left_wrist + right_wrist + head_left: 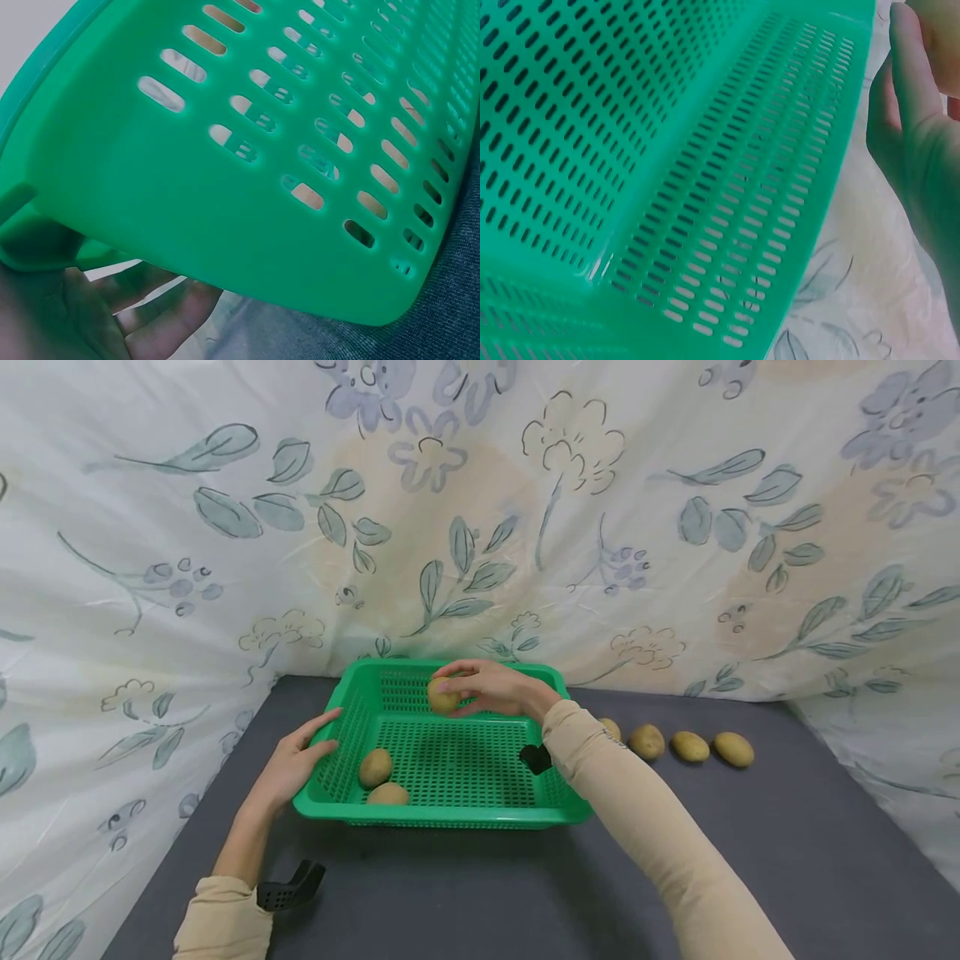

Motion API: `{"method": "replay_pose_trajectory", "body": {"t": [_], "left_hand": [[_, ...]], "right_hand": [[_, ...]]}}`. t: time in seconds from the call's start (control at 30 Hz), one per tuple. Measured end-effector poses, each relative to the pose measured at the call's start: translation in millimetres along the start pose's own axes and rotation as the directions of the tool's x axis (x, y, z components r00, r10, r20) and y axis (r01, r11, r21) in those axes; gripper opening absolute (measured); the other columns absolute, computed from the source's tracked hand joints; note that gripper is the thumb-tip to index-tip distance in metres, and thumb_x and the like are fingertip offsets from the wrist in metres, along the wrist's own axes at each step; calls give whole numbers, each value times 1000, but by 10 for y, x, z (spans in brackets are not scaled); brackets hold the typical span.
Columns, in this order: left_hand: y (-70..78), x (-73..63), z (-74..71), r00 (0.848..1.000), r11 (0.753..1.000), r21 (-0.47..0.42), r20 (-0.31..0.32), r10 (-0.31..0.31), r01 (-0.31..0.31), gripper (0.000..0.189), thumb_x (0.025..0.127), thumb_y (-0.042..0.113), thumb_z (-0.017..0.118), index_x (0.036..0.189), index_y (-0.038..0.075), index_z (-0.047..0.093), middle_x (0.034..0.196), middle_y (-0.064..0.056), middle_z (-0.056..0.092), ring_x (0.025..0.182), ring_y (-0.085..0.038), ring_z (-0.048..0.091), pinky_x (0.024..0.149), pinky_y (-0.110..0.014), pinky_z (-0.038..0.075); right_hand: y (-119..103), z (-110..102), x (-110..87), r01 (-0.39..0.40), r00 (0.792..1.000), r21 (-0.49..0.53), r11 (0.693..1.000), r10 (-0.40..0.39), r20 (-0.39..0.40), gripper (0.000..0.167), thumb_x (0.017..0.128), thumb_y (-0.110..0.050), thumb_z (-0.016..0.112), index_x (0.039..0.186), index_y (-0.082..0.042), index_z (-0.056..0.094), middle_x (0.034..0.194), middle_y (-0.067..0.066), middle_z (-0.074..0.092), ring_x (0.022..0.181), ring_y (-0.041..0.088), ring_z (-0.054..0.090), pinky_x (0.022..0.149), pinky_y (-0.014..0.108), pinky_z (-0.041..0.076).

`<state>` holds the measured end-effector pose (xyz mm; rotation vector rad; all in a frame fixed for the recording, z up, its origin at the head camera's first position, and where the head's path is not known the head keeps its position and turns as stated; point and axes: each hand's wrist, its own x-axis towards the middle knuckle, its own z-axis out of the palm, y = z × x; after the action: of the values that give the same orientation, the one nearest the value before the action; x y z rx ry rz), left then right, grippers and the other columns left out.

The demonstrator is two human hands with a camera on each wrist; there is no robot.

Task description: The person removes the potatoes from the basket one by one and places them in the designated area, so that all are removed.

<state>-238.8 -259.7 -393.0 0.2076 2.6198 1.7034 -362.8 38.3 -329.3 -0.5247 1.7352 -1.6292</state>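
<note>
A green plastic basket [450, 816] with slotted walls stands on the dark tabletop. My left hand [292, 766] grips its left rim; from the left wrist view, the fingers [169, 319] reach beneath the rim on the outside. Over the back part of the basket, my right hand [491, 687] holds a potato [442, 696] between thumb and fingers, above the basket floor. At the right wrist view's upper right edge, part of that potato [939, 41] shows against the fingers. Inside the basket, one potato [376, 768] lies near the left wall, with another potato [388, 794] partly hidden by the front rim.
Several potatoes lie in a row right of the basket, among them a rounder potato [647, 742] and an outermost potato [733, 749]; the right forearm partly covers the nearest. Floral cloth [480, 527] hangs behind and at both sides of the dark tabletop [450, 893].
</note>
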Motion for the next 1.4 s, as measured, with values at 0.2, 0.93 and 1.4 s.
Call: {"method": "replay_pose_trajectory", "body": {"t": [0.2, 0.93, 1.4], "left_hand": [[-46, -7, 17, 1000, 1000, 11, -5, -9, 9, 54, 102, 20, 45, 152, 11, 27, 156, -20, 11, 140, -45, 4, 104, -67, 14], [-24, -2, 17, 1000, 1000, 11, -21, -4, 4, 54, 102, 20, 46, 152, 10, 27, 155, -21, 13, 139, -46, 9, 104, -65, 19], [6, 8, 14, 1000, 1000, 22, -13, -10, 10, 55, 102, 20, 46, 152, 11, 26, 156, -20, 12, 139, -46, 6, 103, -67, 16]], "right_hand": [[-18, -113, -85, 28, 999, 49, 998, -28, -19, 42, 98, -2, 51, 138, 5, 41, 137, 19, 39, 116, 36, 50, 96, 52, 42], [-66, -571, -514, 161, 975, 142, 977, -135, -177, 47, 100, -3, 45, 144, 5, 30, 134, 18, 37, 112, 31, 49, 102, 54, 34], [75, -868, -855, 198, 952, 165, 966, -149, -266, 52, 103, -7, 42, 148, 4, 20, 141, 18, 31, 123, 34, 43, 104, 50, 34]]}}
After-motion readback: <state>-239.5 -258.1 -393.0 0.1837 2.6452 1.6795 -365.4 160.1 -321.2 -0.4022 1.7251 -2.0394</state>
